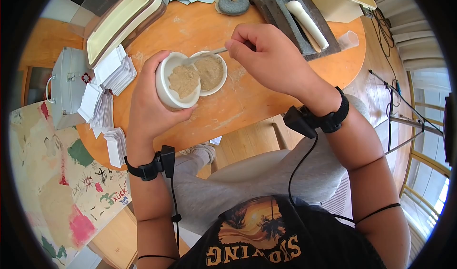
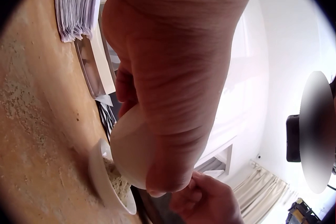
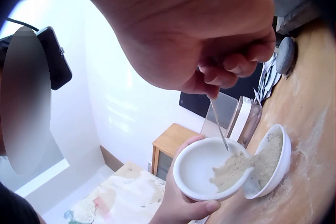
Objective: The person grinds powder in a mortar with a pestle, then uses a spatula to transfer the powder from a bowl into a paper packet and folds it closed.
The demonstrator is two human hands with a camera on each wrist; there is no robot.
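Note:
My left hand [image 1: 151,97] grips a white cup-like bowl [image 1: 164,86], tilted over the rim of a second white bowl [image 1: 220,84] on the table. Tan powder [image 1: 184,81] lies in the tilted bowl and reaches its lip; more powder [image 3: 270,158] fills part of the lower bowl. My right hand [image 1: 271,55] pinches the handle of a thin metal utensil [image 1: 212,53], whose far end is at the powder inside the tilted bowl. In the left wrist view the held bowl [image 2: 128,145] hangs just above the lower bowl [image 2: 100,174].
Stacks of white paper packets [image 1: 110,71] and a cream tray [image 1: 121,24] stand at the left, beside a metal case [image 1: 66,86]. Behind are a round stone [image 1: 233,5] and a dark slab holding a white pestle-like tool [image 1: 312,26]. A clear cup [image 1: 349,39] lies at the right.

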